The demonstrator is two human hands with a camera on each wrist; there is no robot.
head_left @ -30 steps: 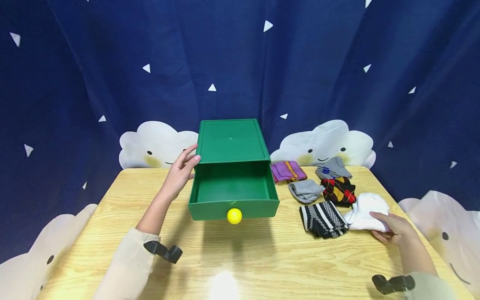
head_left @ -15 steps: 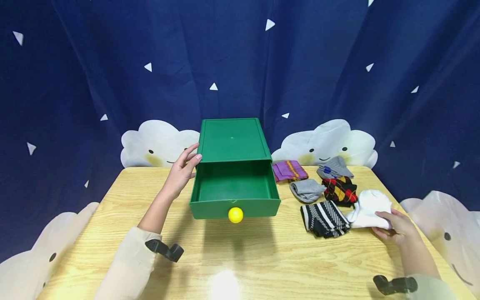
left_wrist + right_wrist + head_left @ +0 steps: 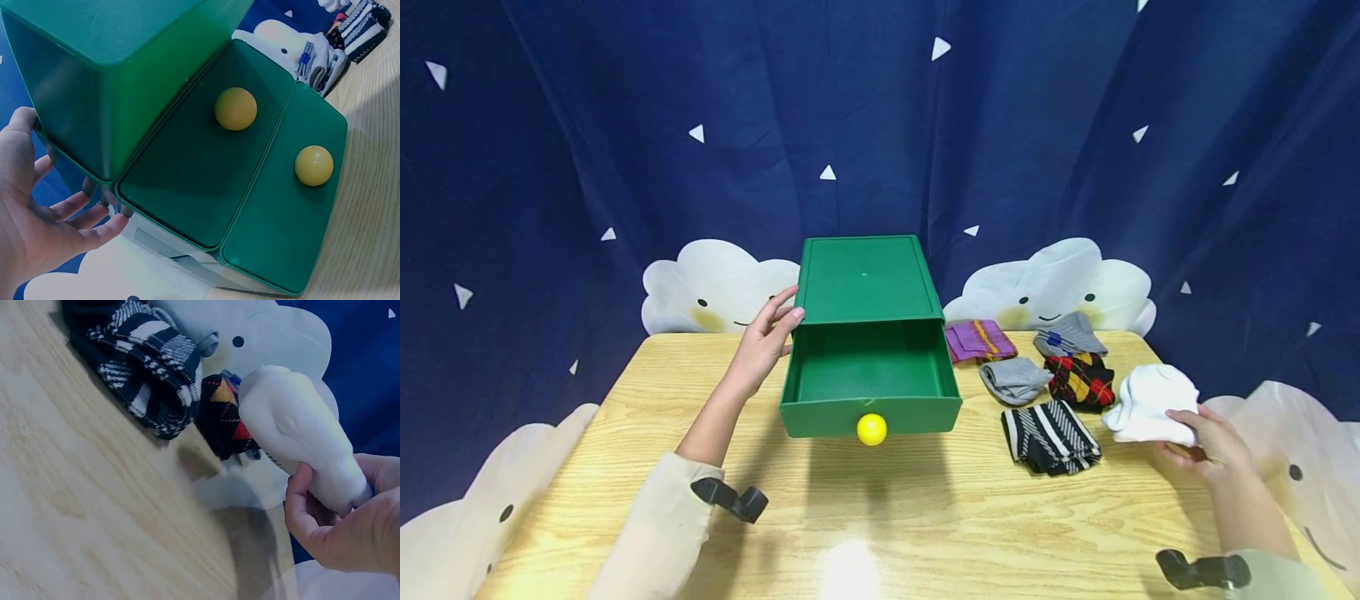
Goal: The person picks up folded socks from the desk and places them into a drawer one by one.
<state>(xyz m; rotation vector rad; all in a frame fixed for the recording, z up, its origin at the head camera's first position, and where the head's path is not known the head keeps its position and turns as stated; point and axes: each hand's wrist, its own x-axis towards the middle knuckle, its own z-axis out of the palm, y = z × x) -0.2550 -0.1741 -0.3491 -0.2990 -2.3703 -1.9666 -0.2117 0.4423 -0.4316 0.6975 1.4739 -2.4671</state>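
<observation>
My right hand (image 3: 1216,442) pinches a folded white sock (image 3: 1153,403) between thumb and fingers. In the right wrist view the white sock (image 3: 297,419) is above the table, its shadow below. My left hand (image 3: 760,350) touches the left side of a green drawer cabinet (image 3: 865,279), at its upper front edge. Its top drawer (image 3: 812,421) is pulled out, with a yellow knob (image 3: 872,429) in front and a bare floor inside. The left wrist view has the left hand's fingers (image 3: 94,237) extended along the cabinet's edge.
Left of the white sock lie a black-and-white striped sock (image 3: 1051,437), a red-and-yellow argyle sock (image 3: 1081,382), two grey socks (image 3: 1015,381) and a purple one (image 3: 981,340). Two lower drawers (image 3: 181,194) with yellow knobs are closed. A blue curtain (image 3: 880,117) hangs behind the wooden table (image 3: 1000,533).
My right hand has lifted the white sock off the table and moved it slightly right, away from the striped sock. My left hand stays at the cabinet.
</observation>
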